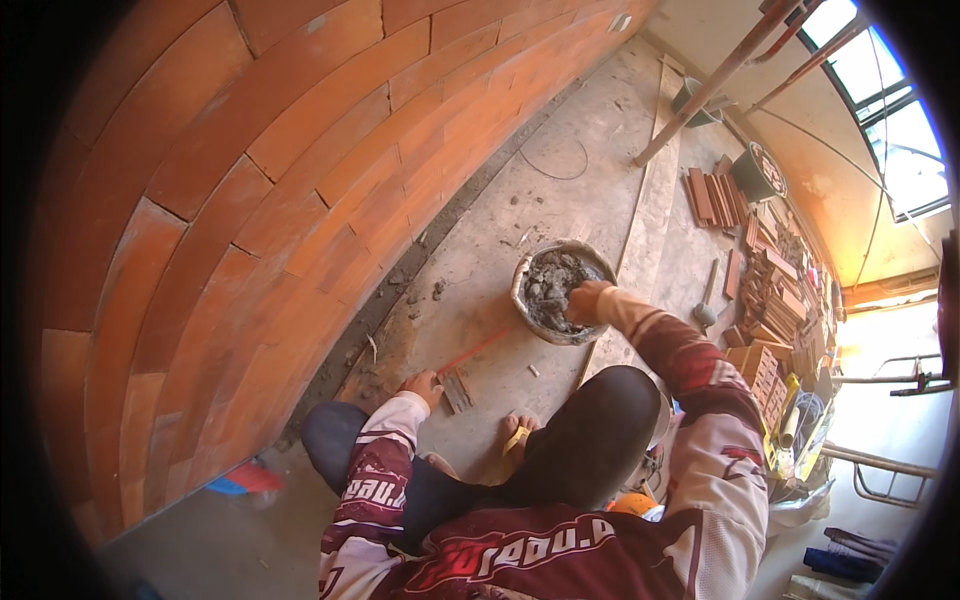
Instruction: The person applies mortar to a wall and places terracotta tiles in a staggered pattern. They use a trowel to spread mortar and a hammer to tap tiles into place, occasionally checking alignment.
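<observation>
My right hand (pixel 588 302) reaches into a round bucket (pixel 518 290) with a mortar-smeared rim. Wet grey mortar (pixel 552 278) fills it, and the fingers are curled at its surface; whatever they grip is hidden. Low by the wall, my left hand (pixel 422 387) is closed at the end of a thin reddish strip (pixel 475 350), which looks like a brick tile seen edge-on. Beside that hand a small greyish, flat block (pixel 457 392) lies on the floor. To my left rises a wall of long orange brick tiles (pixel 290 160).
Mortar crumbs (pixel 400 275) line the wall's foot. A long plank (pixel 640 220) runs along the floor beyond the bucket. On the right are stacked brick tiles (pixel 715 197), a mallet (pixel 705 313), a dark green bucket (pixel 760 172) and a slanting pole (pixel 700 95). My sandalled foot (pixel 518 433) is close by.
</observation>
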Available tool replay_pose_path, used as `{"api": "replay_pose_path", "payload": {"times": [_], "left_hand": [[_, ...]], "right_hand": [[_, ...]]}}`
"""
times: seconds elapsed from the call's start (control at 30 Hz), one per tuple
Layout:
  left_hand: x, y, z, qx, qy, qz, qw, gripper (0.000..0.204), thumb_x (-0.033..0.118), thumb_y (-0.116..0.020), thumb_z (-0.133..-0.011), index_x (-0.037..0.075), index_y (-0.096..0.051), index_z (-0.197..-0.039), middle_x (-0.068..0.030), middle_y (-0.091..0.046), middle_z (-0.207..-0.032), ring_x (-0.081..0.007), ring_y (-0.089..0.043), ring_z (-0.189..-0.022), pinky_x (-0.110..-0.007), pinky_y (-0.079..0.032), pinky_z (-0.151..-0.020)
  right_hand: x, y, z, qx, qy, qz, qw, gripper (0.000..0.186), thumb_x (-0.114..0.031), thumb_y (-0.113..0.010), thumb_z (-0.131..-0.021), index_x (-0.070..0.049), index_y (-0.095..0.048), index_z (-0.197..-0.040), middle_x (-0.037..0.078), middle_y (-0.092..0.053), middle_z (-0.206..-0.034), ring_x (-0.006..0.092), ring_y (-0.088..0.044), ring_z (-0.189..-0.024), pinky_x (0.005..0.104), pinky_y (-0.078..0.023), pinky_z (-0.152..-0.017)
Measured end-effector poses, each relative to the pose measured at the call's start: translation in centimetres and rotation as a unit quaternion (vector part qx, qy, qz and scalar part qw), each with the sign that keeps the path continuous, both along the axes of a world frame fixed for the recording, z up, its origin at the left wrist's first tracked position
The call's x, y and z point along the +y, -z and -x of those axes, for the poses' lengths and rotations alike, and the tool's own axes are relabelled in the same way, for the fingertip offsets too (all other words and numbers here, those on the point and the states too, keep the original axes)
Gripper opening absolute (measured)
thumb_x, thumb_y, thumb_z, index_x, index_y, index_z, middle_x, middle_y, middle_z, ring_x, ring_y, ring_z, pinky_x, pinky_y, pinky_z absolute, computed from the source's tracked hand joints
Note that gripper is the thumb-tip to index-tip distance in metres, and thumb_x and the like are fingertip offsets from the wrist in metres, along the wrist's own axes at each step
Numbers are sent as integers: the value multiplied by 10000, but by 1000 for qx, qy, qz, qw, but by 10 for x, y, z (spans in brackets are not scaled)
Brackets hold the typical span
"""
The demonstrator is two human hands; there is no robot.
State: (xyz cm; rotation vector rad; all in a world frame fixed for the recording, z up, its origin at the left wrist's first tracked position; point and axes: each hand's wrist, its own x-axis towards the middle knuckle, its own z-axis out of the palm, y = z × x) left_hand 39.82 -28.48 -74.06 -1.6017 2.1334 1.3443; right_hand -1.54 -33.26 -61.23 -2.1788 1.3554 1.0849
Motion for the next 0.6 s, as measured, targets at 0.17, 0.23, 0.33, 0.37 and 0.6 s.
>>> {"api": "replay_pose_path", "payload": {"times": [0.17,0.23,0.33,0.37,0.6], "left_hand": [[12,-6,-9,12,-22,-23,999,368,264,-649,-787,49,-633,-1086,-199,-640,-1088,-340,-600,-1058,-421,-463,-907],[5,-3,-11,15,29,-124,992,400,172,-691,-688,66,-642,-1072,-183,-657,-1030,-303,-638,-940,-414,-500,-827],[17,31,-14,108,4,-34,994,598,71,-711,-632,196,-597,-1206,-137,-671,-1040,-270,-640,-936,-396,-512,-820],[13,20,-10,43,15,-41,998,560,101,-681,-668,231,-608,-1207,-149,-668,-1058,-292,-638,-988,-406,-505,-847],[18,57,3,-64,-82,2,995,408,188,-634,-734,108,-635,-1134,-184,-636,-1120,-370,-588,-1063,-446,-474,-893]], "right_hand": [[10,-85,-24,54,52,37,996,209,-211,-508,-870,-150,-706,-845,81,-702,-909,279,-670,-924,398,-551,-738],[24,-104,-28,33,21,87,995,198,-178,-512,-857,-196,-666,-980,80,-684,-900,235,-659,-899,403,-534,-725],[42,-52,-20,59,39,137,988,239,-197,-517,-854,-115,-668,-1019,85,-683,-1009,227,-642,-994,386,-515,-792],[32,-19,-18,94,91,41,991,232,-205,-527,-850,-110,-702,-968,100,-687,-1045,241,-641,-1032,378,-503,-845],[-3,32,23,45,-24,41,998,254,-290,-545,-839,-130,-704,-957,123,-687,-996,292,-657,-958,417,-521,-812]]}}
